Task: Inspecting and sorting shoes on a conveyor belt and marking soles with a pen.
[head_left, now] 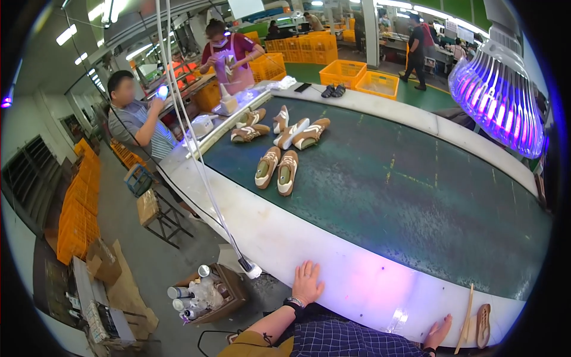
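My left hand (307,283) lies palm down on the white table rim (348,273), its fingers stretched out and holding nothing. At the lower right, my right hand (439,332) rests on the same rim, empty and with extended fingers. Beside it are a thin wooden stick (467,315) and a brown shoe sole (483,326). Away from both hands, several brown-and-white sneakers stand on the dark green conveyor belt (369,178). Nearest among them is a pair: a left sneaker (267,168) and a right sneaker (287,172).
A lit purple lamp (499,89) hangs at the upper right. White cables (196,143) run down to the rim left of me. A box of bottles (205,294) sits below. Two co-workers handle items at the far left; orange crates (343,72) stand beyond the belt.
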A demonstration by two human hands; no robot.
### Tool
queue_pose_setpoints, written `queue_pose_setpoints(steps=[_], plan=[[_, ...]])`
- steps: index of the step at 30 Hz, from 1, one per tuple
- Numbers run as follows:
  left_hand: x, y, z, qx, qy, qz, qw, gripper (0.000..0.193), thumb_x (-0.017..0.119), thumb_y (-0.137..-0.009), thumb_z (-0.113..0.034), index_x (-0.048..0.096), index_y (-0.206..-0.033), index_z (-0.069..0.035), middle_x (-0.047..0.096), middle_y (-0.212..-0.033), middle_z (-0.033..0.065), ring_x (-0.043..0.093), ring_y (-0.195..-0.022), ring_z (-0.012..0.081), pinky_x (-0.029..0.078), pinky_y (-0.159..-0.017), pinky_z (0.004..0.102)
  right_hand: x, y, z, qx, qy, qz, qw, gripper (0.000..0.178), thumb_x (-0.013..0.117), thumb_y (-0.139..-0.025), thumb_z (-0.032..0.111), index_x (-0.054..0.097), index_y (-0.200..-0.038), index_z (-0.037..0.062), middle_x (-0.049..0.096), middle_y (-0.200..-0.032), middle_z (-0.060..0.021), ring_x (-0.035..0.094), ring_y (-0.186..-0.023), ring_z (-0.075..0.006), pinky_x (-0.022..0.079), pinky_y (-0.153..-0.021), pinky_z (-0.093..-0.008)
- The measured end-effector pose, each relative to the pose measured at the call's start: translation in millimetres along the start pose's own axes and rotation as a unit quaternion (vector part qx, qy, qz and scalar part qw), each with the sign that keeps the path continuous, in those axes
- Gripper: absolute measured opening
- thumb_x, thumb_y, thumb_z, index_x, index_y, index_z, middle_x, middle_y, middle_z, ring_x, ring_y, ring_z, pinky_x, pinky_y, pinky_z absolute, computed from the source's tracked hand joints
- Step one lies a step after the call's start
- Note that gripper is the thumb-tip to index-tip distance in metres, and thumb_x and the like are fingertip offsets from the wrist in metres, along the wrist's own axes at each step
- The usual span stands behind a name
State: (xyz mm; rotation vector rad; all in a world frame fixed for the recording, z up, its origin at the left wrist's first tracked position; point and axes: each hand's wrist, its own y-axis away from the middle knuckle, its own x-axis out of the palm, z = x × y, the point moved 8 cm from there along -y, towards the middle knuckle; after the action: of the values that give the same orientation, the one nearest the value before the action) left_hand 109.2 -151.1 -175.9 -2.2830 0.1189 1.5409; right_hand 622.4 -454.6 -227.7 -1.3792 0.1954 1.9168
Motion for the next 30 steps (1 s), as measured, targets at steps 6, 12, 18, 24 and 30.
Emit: queue_pose_setpoints(steps=[6, 12, 18, 24, 30], plan=[[-11.2, -2.0, -5.1, 0.002, -0.009, -0.004, 1.0, 0.059, 0.059, -0.078, -0.033, 0.047, -0.127, -0.002, 0.041, -0.133, 0.0233, 0.035, -0.127, 0.0382, 0.024, -0.106, 0.054, 3.9, -3.6, -1.5, 0.021, -0.036, 0.018, 0.999, 0.057, 0.053, -0.084, 0.001, 0.032, -0.138, -0.0033, 0.039, -0.138, -0.0205, 0.042, -0.123, -0.033, 0.028, -0.107, -0.0396], [-1.6, 3.0, -7.6, -0.001, -0.009, -0.009, 1.0, 0.059, 0.058, -0.079, -0.034, 0.048, -0.127, -0.002, 0.041, -0.134, 0.0238, 0.035, -0.127, 0.0385, 0.024, -0.106, 0.054, -1.7, 2.3, -7.8, 0.006, 0.016, 0.008, 1.0, 0.055, 0.052, -0.086, 0.004, 0.033, -0.137, -0.0037, 0.04, -0.138, -0.0206, 0.041, -0.124, -0.0339, 0.027, -0.108, -0.0406], [-4.6, 2.5, -8.8, -0.007, 0.004, -0.009, 1.0, 0.057, 0.058, -0.079, -0.034, 0.049, -0.126, -0.002, 0.041, -0.134, 0.0232, 0.035, -0.126, 0.0396, 0.024, -0.107, 0.054, -4.8, 1.3, -1.4, 0.011, -0.003, 0.013, 1.0, 0.057, 0.052, -0.085, 0.003, 0.031, -0.138, -0.0038, 0.041, -0.137, -0.021, 0.042, -0.123, -0.0345, 0.027, -0.107, -0.041], [1.1, 3.1, -8.3, -0.004, -0.015, 0.001, 1.0, 0.06, 0.057, -0.079, -0.035, 0.047, -0.128, -0.001, 0.041, -0.134, 0.0241, 0.035, -0.127, 0.0383, 0.024, -0.107, 0.0535, 8.2, 2.3, -23.7, 0.005, -0.016, 0.007, 1.0, 0.057, 0.051, -0.085, 0.003, 0.031, -0.138, -0.0041, 0.039, -0.138, -0.0205, 0.042, -0.122, -0.0339, 0.028, -0.107, -0.0404], [-1.1, 3.5, -8.4, -0.015, 0.005, -0.005, 1.0, 0.059, 0.057, -0.079, -0.035, 0.048, -0.128, -0.002, 0.04, -0.135, 0.0229, 0.035, -0.127, 0.0375, 0.023, -0.107, 0.0529, 14.0, 2.6, -27.0, -0.003, -0.037, 0.003, 0.999, 0.057, 0.051, -0.085, 0.001, 0.03, -0.138, -0.0036, 0.04, -0.138, -0.0199, 0.041, -0.124, -0.033, 0.027, -0.108, -0.0402]])
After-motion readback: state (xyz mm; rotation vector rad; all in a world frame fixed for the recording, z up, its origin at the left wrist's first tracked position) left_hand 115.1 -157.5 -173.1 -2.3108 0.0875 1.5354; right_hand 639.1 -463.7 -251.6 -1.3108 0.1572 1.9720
